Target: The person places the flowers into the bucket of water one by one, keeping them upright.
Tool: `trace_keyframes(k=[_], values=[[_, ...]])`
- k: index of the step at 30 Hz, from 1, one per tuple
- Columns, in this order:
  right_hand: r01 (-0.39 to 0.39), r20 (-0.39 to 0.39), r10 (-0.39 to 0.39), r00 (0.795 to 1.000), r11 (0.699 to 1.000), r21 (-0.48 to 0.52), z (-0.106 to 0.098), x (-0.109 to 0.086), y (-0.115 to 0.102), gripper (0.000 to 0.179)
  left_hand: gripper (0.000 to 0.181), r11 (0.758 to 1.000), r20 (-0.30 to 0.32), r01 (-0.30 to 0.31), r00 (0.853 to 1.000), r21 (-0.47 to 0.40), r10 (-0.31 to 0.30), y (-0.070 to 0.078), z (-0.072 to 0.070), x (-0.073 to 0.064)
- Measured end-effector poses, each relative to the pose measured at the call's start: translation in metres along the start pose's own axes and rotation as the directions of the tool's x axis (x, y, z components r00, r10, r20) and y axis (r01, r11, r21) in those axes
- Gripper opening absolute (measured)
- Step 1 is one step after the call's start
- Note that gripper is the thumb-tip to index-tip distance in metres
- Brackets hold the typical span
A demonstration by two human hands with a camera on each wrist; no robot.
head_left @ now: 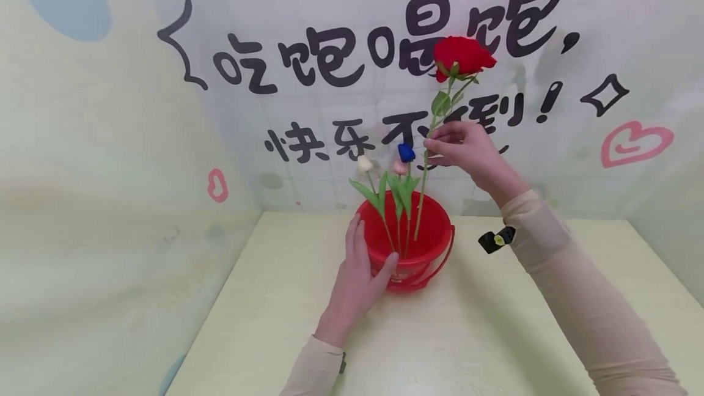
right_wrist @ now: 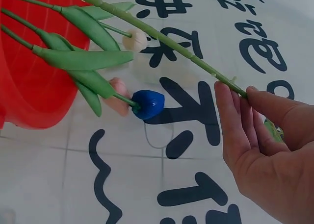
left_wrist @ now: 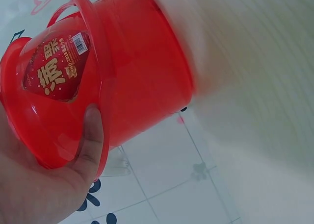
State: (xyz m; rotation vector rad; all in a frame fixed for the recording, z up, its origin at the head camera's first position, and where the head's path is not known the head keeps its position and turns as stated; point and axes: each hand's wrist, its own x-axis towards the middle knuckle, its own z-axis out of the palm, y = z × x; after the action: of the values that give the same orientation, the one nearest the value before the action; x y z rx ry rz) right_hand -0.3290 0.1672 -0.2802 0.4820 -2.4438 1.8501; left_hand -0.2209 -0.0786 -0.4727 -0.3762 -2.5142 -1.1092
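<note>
A red plastic bucket (head_left: 434,249) stands on the table, with a white tulip (head_left: 365,164), a pink tulip (head_left: 401,167) and a blue tulip (head_left: 406,152) upright in it. My left hand (head_left: 357,277) holds the bucket at its near left side, thumb at the front below the rim. In the left wrist view the thumb (left_wrist: 92,131) presses the bucket wall; the other fingers are hidden. My right hand (head_left: 467,148) pinches the green stem (right_wrist: 176,47) of a red rose (head_left: 462,57) between thumb and fingertips. The stem's lower end reaches down into the bucket opening.
The pale table (head_left: 264,310) meets a light wall covering (head_left: 352,11) with large black characters. A pink heart (head_left: 637,144) is printed at its right. The bucket's red handle (head_left: 448,255) hangs on its right side. A gold-lettered label (left_wrist: 58,69) shows on the bucket.
</note>
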Motion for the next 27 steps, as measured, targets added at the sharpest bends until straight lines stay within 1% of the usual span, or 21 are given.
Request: trace_keyframes(k=[3, 6, 10, 13, 15, 21, 24, 27], values=[[0.005, 0.013, -0.005, 1.0, 0.999, 0.04, 0.01, 0.003, 0.012, 0.032, 0.103, 1.0, 0.001, -0.007, 1.0, 0.007, 0.007, 0.0, 0.0, 0.0], [-0.013, 0.056, 0.01, 0.998, 0.998, 0.062, 0.021, 0.005, 0.024, 0.032, 0.104, 1.0, 0.007, -0.002, 1.0, 0.014, 0.002, 0.0, 0.0, -0.001], [-0.076, 0.124, 0.07, 0.99, 0.996, 0.042, 0.035, 0.005, 0.038, 0.037, 0.104, 1.0, 0.022, 0.008, 1.0, 0.01, -0.009, 0.001, 0.001, -0.003], [-0.113, 0.153, 0.106, 0.982, 0.993, 0.037, 0.044, 0.004, 0.047, 0.036, 0.106, 1.0, 0.028, 0.019, 0.999, 0.0, -0.019, 0.002, 0.0, -0.004], [-0.125, 0.168, 0.116, 0.979, 0.991, 0.041, 0.049, 0.004, 0.051, 0.034, 0.108, 1.0, 0.024, 0.027, 0.999, 0.0, -0.027, 0.003, -0.001, -0.005], [-0.157, 0.207, 0.149, 0.967, 0.987, 0.022, 0.056, 0.005, 0.06, 0.027, 0.107, 1.0, 0.01, 0.022, 1.0, 0.013, -0.022, 0.003, -0.002, -0.003], [-0.186, 0.236, 0.179, 0.955, 0.983, 0.009, 0.056, 0.004, 0.062, 0.025, 0.105, 1.0, 0.011, 0.016, 1.0, 0.009, -0.016, 0.003, -0.002, -0.002], [-0.195, 0.275, 0.192, 0.942, 0.981, -0.016, 0.057, 0.005, 0.067, 0.025, 0.106, 1.0, 0.014, 0.013, 1.0, 0.004, -0.013, 0.003, -0.002, -0.001]])
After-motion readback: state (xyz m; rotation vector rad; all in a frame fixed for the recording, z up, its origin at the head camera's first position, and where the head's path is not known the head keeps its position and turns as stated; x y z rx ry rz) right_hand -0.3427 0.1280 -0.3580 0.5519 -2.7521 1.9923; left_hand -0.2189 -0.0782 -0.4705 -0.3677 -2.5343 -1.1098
